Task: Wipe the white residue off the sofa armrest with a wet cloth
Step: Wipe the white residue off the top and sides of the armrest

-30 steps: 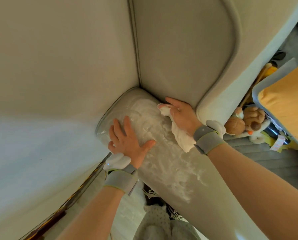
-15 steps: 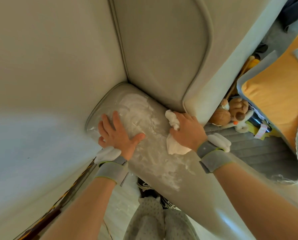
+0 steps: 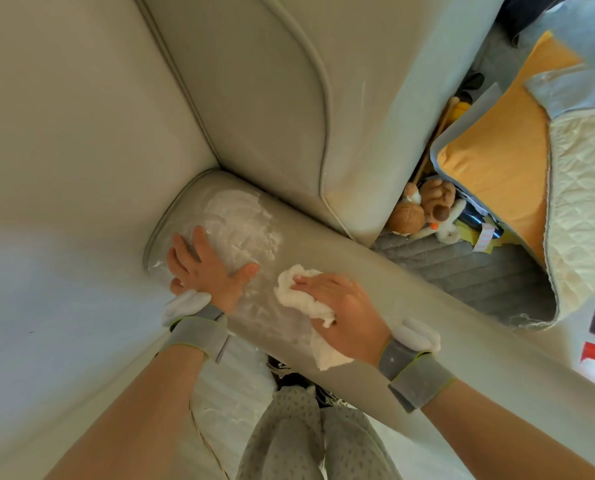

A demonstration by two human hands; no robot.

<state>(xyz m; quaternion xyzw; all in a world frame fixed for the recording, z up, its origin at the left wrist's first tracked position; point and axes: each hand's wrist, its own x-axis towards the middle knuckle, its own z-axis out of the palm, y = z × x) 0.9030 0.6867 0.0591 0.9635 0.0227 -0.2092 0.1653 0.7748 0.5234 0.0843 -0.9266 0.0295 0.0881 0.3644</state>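
Left hand (image 3: 204,268) laid flat on the sofa armrest (image 3: 375,271), fingers straight and spread, tips reaching into the white residue (image 3: 240,216). Right hand (image 3: 341,308) just beside the left thumb, fingers curled over and pressing the wet cloth (image 3: 303,299) onto the armrest. Beyond the right fingers, soft toys (image 3: 424,209) and a yellow cushion (image 3: 496,157).

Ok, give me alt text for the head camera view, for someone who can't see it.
The right hand presses a white cloth on a grey sofa armrest, beside the white residue still on it. The left hand rests flat on the armrest's end.
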